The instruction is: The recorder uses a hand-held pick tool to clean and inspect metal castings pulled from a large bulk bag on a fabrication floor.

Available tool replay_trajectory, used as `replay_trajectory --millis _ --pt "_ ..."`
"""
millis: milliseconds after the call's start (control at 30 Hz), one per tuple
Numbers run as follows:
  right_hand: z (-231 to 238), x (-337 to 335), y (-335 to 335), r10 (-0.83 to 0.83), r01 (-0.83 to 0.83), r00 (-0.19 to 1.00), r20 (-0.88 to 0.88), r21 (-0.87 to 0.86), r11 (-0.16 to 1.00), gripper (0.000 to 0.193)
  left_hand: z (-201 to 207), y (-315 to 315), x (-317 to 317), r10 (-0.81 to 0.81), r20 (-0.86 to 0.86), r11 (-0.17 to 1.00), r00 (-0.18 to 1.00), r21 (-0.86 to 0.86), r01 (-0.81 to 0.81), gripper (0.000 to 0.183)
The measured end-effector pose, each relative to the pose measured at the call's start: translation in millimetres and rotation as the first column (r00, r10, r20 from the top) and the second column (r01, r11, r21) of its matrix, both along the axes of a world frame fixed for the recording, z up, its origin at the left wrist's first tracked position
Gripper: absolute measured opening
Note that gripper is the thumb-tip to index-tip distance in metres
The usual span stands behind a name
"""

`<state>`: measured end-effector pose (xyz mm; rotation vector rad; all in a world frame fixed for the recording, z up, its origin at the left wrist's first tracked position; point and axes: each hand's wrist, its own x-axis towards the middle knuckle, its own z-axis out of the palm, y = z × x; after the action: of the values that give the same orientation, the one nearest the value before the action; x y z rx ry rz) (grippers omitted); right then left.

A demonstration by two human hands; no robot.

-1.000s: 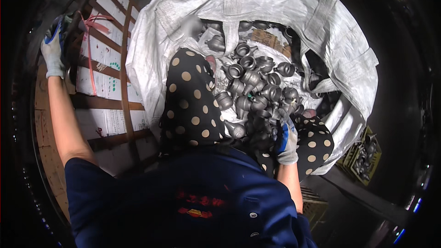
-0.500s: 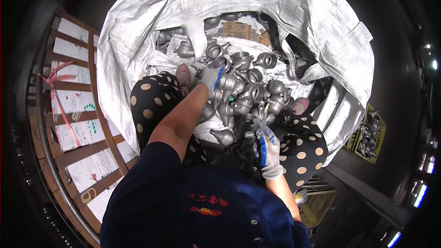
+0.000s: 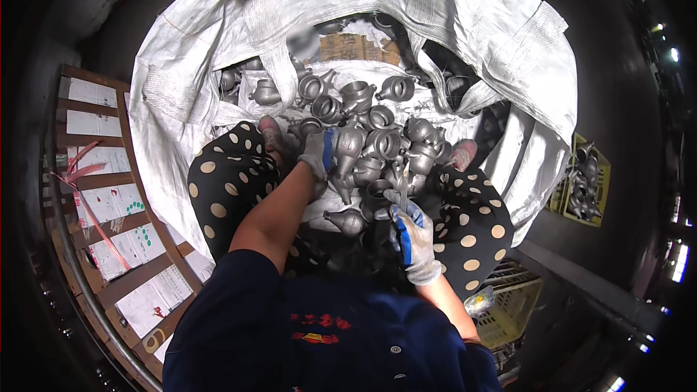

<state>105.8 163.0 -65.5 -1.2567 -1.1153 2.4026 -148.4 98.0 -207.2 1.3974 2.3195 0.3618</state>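
Note:
My left hand, in a white glove with blue on the palm side, is closed around a grey metal casting with a rounded body and a narrow neck. My right hand, gloved alike, grips a thin, light-coloured rod-like tool, its tip pointing away from me. The kind of tool is too small to make out. Between my knees lies a heap of similar grey castings, several with wide round openings. One casting lies just in front of me, left of my right hand.
A large white woven bulk bag surrounds the heap, its straps hanging inside. On the left stands a brown slatted frame with white panels. Yellow crates stand at right, one holding grey parts, another beside my right forearm.
My left hand has drawn nearer with the casting, which now stands out above the heap. The right hand keeps the rod-like tool and has shifted slightly left. The whole view has shifted a little.

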Motion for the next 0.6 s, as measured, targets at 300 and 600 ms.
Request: replay_trajectory --millis 300,600 --pt "12.6 5.5 -6.7 -0.143 0.143 0.974 -0.176 -0.011 0.99 0.015 162.3 -6.6 69.5 -0.426 0.741 0.722 -0.518 -0.066 -0.689 0.05" --pt "69.5 3.2 -47.6 -0.046 0.085 0.957 -0.287 0.125 0.989 0.018 178.3 -35.1 92.0 -0.64 0.418 0.726 -0.645 0.055 -0.685 0.073"
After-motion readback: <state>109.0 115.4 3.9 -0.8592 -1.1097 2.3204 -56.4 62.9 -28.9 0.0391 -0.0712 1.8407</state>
